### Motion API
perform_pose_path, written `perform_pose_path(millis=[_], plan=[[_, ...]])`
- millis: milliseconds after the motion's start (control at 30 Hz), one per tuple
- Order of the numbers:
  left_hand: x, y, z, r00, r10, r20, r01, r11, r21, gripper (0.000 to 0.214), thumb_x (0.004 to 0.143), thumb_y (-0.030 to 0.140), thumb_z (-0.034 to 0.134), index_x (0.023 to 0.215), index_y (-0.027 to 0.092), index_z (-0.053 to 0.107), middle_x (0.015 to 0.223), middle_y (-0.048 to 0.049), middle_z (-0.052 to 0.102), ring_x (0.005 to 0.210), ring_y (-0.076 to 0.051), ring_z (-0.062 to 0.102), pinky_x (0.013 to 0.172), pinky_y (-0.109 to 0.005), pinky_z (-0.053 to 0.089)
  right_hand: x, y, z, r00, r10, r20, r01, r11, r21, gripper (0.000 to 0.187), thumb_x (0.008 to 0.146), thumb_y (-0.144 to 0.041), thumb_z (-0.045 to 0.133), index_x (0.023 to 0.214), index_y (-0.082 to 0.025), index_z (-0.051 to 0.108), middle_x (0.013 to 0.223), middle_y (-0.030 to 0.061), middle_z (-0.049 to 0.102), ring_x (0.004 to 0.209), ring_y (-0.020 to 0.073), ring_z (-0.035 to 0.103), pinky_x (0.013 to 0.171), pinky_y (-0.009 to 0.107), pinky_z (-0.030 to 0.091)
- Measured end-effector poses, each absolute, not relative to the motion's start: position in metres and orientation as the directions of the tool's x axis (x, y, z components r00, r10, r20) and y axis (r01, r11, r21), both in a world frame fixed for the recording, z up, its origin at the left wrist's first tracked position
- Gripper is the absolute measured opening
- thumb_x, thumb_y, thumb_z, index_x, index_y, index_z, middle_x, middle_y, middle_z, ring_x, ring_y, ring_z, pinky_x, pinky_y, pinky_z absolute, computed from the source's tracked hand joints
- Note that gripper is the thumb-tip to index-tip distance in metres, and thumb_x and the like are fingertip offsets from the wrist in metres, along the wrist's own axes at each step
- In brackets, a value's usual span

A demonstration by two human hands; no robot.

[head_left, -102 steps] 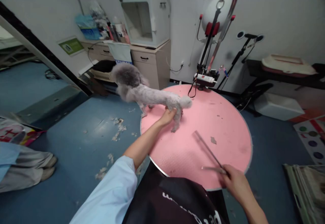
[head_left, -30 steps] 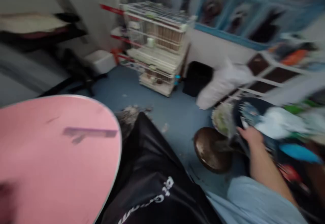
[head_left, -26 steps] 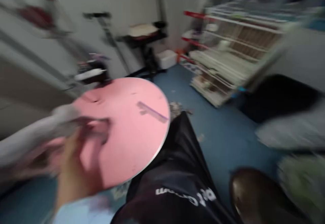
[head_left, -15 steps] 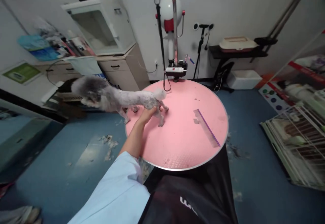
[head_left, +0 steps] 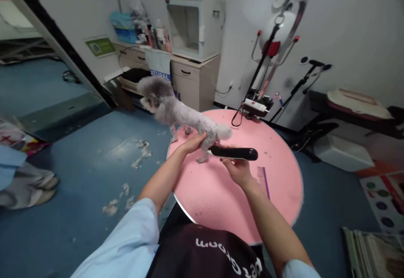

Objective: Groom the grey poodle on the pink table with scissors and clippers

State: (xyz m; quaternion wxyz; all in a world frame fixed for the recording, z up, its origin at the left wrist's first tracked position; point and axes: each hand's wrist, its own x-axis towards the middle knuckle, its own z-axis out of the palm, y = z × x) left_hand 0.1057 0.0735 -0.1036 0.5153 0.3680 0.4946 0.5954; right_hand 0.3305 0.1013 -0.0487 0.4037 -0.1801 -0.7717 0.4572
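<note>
A small grey-white dog (head_left: 194, 117) with a clipped body, a fluffy head and a pom-pom tail stands near the left edge of the round pink grooming table (head_left: 205, 189), facing left. My left hand (head_left: 194, 142) grips its side just ahead of the hind leg; the fingers under the belly are hidden. Black pet clippers (head_left: 235, 153) are in my right hand (head_left: 238, 169), their head close to the dog's hind leg. Whether the blade touches the fur cannot be made out. Beside my right forearm, a comb with a purple spine (head_left: 266, 182) lies on the table.
A grooming arm with a black loop leash (head_left: 259, 65) rises behind the table. Against the wall stand a drawer cabinet (head_left: 206, 80) and a white glass-door box (head_left: 202, 30). Hair clumps (head_left: 112, 206) litter the blue floor. At far left, another person's legs (head_left: 25, 185) show.
My right hand has come into view with the clippers, close to the dog's rear. The view has swung left. My left hand still holds the dog.
</note>
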Motion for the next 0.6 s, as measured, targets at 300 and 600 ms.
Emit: perform_pose_path(millis=[300,600], plan=[[0.094,0.078,-0.098,0.128,0.991,-0.030,-0.508,0.092,0.856,0.055,0.075,0.059,0.067,0.101,0.010,0.066,0.099,-0.0144,0.071,0.106,-0.029,0.061,0.096,-0.040,0.043,0.300,0.099,-0.057,-0.697,0.545,0.466,0.036,0.676,-0.736,0.036,0.083,-0.040,0.066,0.113,-0.021,0.061,0.108,0.0103,0.070,0.088,0.0226,0.069,0.072,0.034,0.059],[0.080,0.111,-0.116,0.337,0.931,0.141,-0.598,0.095,0.796,0.085,0.077,0.082,0.037,0.109,0.009,0.066,0.108,-0.0192,0.069,0.119,-0.033,0.053,0.096,-0.043,0.042,0.281,0.094,-0.040,-0.746,0.473,0.468,0.203,0.831,-0.517,0.039,0.080,-0.032,0.069,0.117,-0.020,0.060,0.108,0.0108,0.069,0.097,0.0261,0.068,0.081,0.038,0.058]])
